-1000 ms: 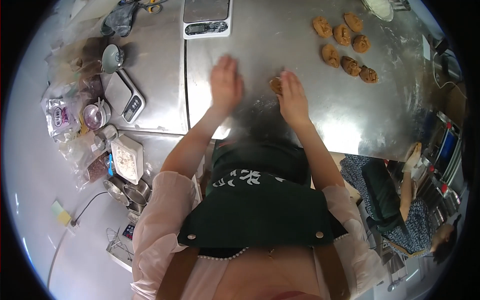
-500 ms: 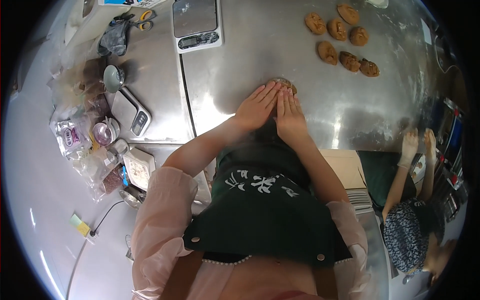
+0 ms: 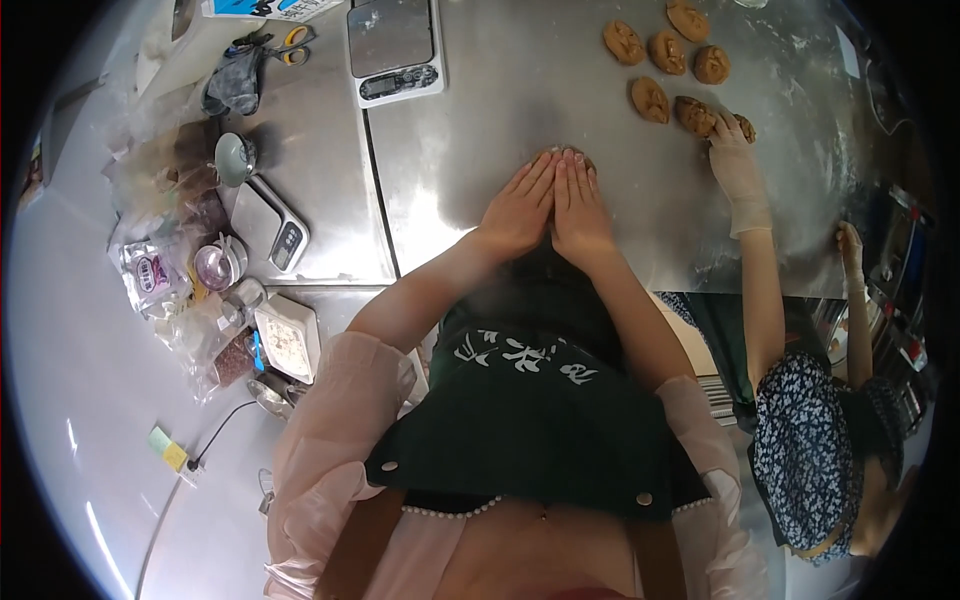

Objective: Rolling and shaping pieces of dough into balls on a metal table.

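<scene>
My left hand (image 3: 517,203) and my right hand (image 3: 580,213) lie side by side on the steel table (image 3: 510,70), fingers stretched out flat and angled together over a lump of brown dough (image 3: 585,158), mostly covered by them. Just a sliver of the lump shows beyond my fingertips. Several brown dough pieces (image 3: 668,52) with creased tops rest to the upper right.
A co-worker's gloved hand (image 3: 736,165) touches the dough pieces at right. A scale (image 3: 395,45) stands at top; another scale (image 3: 270,225), scissors (image 3: 296,45), a bowl (image 3: 235,160), bags (image 3: 150,275) and a white tub (image 3: 287,338) line the left.
My hands, apart a second ago, came together over the dough and have shifted slightly up. The co-worker's gloved hand has reached up from the right table edge onto the dough pieces.
</scene>
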`<action>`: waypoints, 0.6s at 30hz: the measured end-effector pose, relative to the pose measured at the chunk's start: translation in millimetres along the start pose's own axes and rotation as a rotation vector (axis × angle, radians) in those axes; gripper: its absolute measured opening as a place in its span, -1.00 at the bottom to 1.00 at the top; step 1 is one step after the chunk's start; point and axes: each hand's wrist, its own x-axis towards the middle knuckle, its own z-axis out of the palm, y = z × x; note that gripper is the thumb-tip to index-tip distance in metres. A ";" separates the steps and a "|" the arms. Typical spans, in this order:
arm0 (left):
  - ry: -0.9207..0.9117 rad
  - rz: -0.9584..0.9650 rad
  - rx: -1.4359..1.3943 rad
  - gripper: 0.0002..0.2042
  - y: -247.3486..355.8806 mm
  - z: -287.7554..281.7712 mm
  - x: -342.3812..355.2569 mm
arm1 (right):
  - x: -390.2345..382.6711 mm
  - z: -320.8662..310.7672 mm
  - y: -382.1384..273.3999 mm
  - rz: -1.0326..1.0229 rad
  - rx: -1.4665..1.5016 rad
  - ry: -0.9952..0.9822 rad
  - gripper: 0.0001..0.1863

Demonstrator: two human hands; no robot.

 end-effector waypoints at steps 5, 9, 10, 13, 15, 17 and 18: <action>-0.037 0.035 0.018 -0.42 -1.8 -5.7 0.4 | -2.1 1.3 0.2 0.011 0.087 0.012 -0.26; -0.006 0.061 0.025 -0.42 0.8 0.3 -7.0 | -15.7 13.5 -1.4 -0.041 -0.001 0.078 -0.27; -0.005 0.061 0.024 -0.42 3.2 0.5 -8.7 | -13.4 9.0 -1.6 -0.015 0.039 0.055 -0.25; 0.043 0.098 0.037 -0.49 0.5 -4.6 -0.3 | -11.0 4.5 2.7 -0.002 0.118 0.066 -0.27; 0.038 0.026 -0.146 -0.62 -4.4 -7.9 8.0 | -11.0 1.3 6.3 -0.012 0.169 0.087 -0.31; 0.158 -0.150 -0.140 -0.67 -3.8 -20.5 19.4 | -9.2 -6.4 9.5 0.319 0.223 0.228 -0.45; 0.277 -0.320 -0.138 -0.71 -2.2 -23.4 24.5 | -11.1 -3.8 12.6 0.325 0.224 0.225 -0.45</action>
